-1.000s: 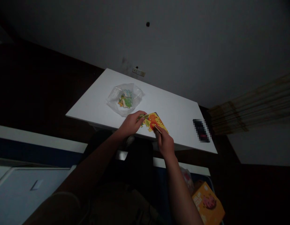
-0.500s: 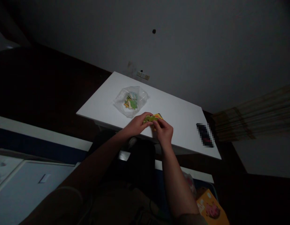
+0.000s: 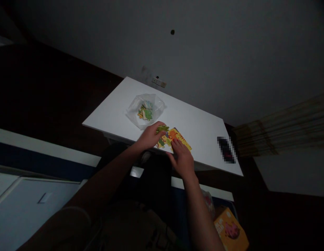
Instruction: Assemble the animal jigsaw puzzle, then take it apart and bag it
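My left hand (image 3: 149,136) grips a green jigsaw piece (image 3: 162,128) between thumb and fingers, just above the table's front edge. Under and beside it lie joined puzzle pieces (image 3: 183,139), mostly yellow with an orange animal picture. My right hand (image 3: 183,158) rests on these pieces with its fingers stretched out and the thumb apart, holding nothing. Part of the picture is hidden by both hands. Behind my left hand, a clear plastic bag (image 3: 160,106) stands open on the table, with several loose pieces (image 3: 146,114) inside, one of them green.
The white table (image 3: 201,125) stands by a grey wall with a socket strip (image 3: 159,82). A dark blurred object (image 3: 226,150) lies at the table's right end. A yellow box (image 3: 231,230) sits low on my right, and a curtain (image 3: 277,129) hangs beyond the table.
My right hand has let go of the green piece and come down flat on the yellow pieces, which now show more fully. The left hand keeps the green piece and has shifted slightly left.
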`<state>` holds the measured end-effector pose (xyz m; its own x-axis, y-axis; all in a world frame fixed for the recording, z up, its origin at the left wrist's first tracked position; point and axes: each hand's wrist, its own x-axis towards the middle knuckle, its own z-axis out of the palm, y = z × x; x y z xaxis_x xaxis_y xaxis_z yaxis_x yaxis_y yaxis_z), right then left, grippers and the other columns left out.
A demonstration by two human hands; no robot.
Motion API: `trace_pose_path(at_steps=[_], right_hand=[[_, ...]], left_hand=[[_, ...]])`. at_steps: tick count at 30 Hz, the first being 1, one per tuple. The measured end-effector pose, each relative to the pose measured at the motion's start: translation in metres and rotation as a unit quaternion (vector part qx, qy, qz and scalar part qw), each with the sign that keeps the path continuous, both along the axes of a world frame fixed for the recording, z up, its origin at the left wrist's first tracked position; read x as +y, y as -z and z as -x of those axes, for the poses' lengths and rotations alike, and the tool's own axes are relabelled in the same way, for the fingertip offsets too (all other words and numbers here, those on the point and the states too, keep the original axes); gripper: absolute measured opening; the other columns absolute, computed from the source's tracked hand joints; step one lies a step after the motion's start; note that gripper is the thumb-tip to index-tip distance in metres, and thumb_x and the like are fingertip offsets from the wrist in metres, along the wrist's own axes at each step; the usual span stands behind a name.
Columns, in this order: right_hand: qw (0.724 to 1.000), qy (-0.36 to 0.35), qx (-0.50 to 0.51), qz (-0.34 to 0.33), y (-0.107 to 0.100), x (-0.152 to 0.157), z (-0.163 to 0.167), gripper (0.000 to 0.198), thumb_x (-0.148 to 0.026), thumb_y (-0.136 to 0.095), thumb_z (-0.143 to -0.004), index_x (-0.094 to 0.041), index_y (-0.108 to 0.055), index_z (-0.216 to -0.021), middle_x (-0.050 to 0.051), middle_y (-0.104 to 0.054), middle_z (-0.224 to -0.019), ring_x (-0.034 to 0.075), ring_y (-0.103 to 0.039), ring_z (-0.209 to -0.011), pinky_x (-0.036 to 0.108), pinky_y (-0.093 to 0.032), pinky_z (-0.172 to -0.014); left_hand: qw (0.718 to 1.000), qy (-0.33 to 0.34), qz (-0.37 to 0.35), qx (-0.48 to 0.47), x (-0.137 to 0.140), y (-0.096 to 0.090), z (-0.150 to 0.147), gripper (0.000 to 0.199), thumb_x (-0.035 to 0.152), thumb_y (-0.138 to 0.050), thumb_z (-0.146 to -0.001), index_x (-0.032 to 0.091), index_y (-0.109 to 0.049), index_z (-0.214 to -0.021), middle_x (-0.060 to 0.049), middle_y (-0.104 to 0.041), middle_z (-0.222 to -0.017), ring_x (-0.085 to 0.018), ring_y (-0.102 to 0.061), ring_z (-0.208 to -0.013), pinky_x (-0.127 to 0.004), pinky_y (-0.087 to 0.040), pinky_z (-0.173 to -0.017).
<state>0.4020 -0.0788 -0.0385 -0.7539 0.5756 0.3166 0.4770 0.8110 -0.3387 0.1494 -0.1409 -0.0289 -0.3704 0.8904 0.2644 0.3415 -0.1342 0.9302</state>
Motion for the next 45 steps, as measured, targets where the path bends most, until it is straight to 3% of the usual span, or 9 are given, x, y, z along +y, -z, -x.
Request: trace_pose_path(at_steps=[4, 7, 14, 18, 22, 26, 33, 38, 45], right_hand=[[0.998, 0.017, 0.047, 0.028, -0.005, 0.006, -0.003, 0.035, -0.047, -0.063, -0.117, -0.041, -0.091, -0.138, 0.007, -0.087, -0.148, 0.04, -0.079, -0.148, 0.071, -0.062, -0.13], [0.997, 0.014, 0.061, 0.046, -0.009, 0.007, -0.003, 0.03, -0.052, -0.069, -0.114, -0.047, -0.091, -0.135, 0.006, -0.088, -0.144, 0.04, -0.081, -0.144, 0.071, -0.065, -0.127], [0.998, 0.002, 0.047, 0.041, -0.007, -0.002, -0.004, 0.04, -0.049, -0.072, -0.111, -0.047, -0.084, -0.15, 0.006, -0.081, -0.159, 0.042, -0.074, -0.155, 0.079, -0.053, -0.136], [0.999, 0.027, 0.021, 0.021, -0.009, -0.002, 0.0, 0.053, -0.052, -0.072, -0.111, -0.025, -0.079, -0.156, 0.018, -0.08, -0.16, 0.046, -0.073, -0.155, 0.076, -0.052, -0.135], [0.998, 0.058, -0.008, -0.018, -0.01, -0.008, 0.007, 0.083, -0.053, -0.079, -0.107, -0.012, -0.059, -0.175, 0.03, -0.064, -0.177, 0.054, -0.057, -0.168, 0.08, -0.044, -0.138], [0.997, -0.027, -0.051, -0.047, -0.006, -0.024, 0.025, 0.083, -0.037, -0.083, -0.105, -0.026, -0.057, -0.183, 0.02, -0.041, -0.196, 0.048, -0.034, -0.184, 0.072, -0.035, -0.147], [0.998, -0.033, -0.046, -0.001, 0.007, -0.017, 0.045, 0.059, -0.018, -0.067, -0.113, -0.031, -0.071, -0.171, 0.01, -0.063, -0.183, 0.038, -0.055, -0.174, 0.066, -0.044, -0.144], [0.997, -0.003, 0.031, 0.07, 0.004, -0.005, 0.046, 0.047, -0.023, -0.059, -0.118, -0.024, -0.076, -0.161, 0.014, -0.077, -0.168, 0.034, -0.066, -0.163, 0.06, -0.049, -0.14], [0.986, 0.078, 0.089, 0.115, -0.003, 0.01, 0.057, 0.029, -0.038, -0.057, -0.12, -0.02, -0.08, -0.119, 0.016, -0.086, -0.12, 0.032, -0.077, -0.112, 0.046, -0.061, -0.103]], left_hand=[[0.999, 0.013, 0.001, 0.052, 0.0, 0.001, -0.001, 0.022, 0.017, -0.067, -0.109, 0.026, -0.075, -0.127, -0.008, -0.087, -0.123, -0.031, -0.082, -0.116, -0.048, -0.066, -0.107], [0.996, 0.018, 0.008, 0.082, 0.0, 0.001, -0.003, 0.023, 0.018, -0.064, -0.11, 0.027, -0.075, -0.129, -0.009, -0.087, -0.123, -0.031, -0.082, -0.115, -0.049, -0.066, -0.105], [0.994, 0.037, 0.005, 0.104, -0.004, -0.004, -0.008, 0.026, 0.02, -0.06, -0.113, 0.024, -0.075, -0.133, -0.01, -0.087, -0.123, -0.03, -0.082, -0.115, -0.046, -0.065, -0.103], [0.996, 0.019, -0.002, 0.084, -0.003, -0.003, -0.006, 0.028, 0.018, -0.062, -0.112, 0.024, -0.076, -0.135, -0.01, -0.087, -0.127, -0.03, -0.083, -0.119, -0.046, -0.065, -0.108], [0.998, 0.014, -0.032, 0.055, 0.001, 0.0, -0.004, 0.031, 0.016, -0.062, -0.112, 0.022, -0.079, -0.137, -0.012, -0.086, -0.139, -0.029, -0.082, -0.13, -0.047, -0.063, -0.118], [0.998, 0.01, -0.039, 0.04, 0.002, 0.003, -0.002, 0.032, 0.018, -0.061, -0.113, 0.021, -0.08, -0.138, -0.013, -0.086, -0.143, -0.029, -0.081, -0.135, -0.049, -0.063, -0.122], [0.998, 0.004, -0.024, 0.05, 0.0, 0.004, 0.003, 0.032, 0.022, -0.063, -0.112, 0.023, -0.082, -0.138, -0.014, -0.086, -0.143, -0.033, -0.081, -0.136, -0.053, -0.063, -0.124], [0.999, 0.006, -0.021, 0.028, 0.001, 0.006, 0.007, 0.033, 0.031, -0.063, -0.112, 0.022, -0.08, -0.139, -0.014, -0.086, -0.144, -0.034, -0.081, -0.136, -0.055, -0.064, -0.122], [0.999, 0.04, -0.031, 0.013, -0.002, 0.007, 0.011, 0.035, 0.043, -0.061, -0.114, 0.025, -0.077, -0.139, -0.013, -0.086, -0.141, -0.034, -0.08, -0.133, -0.056, -0.062, -0.121]])
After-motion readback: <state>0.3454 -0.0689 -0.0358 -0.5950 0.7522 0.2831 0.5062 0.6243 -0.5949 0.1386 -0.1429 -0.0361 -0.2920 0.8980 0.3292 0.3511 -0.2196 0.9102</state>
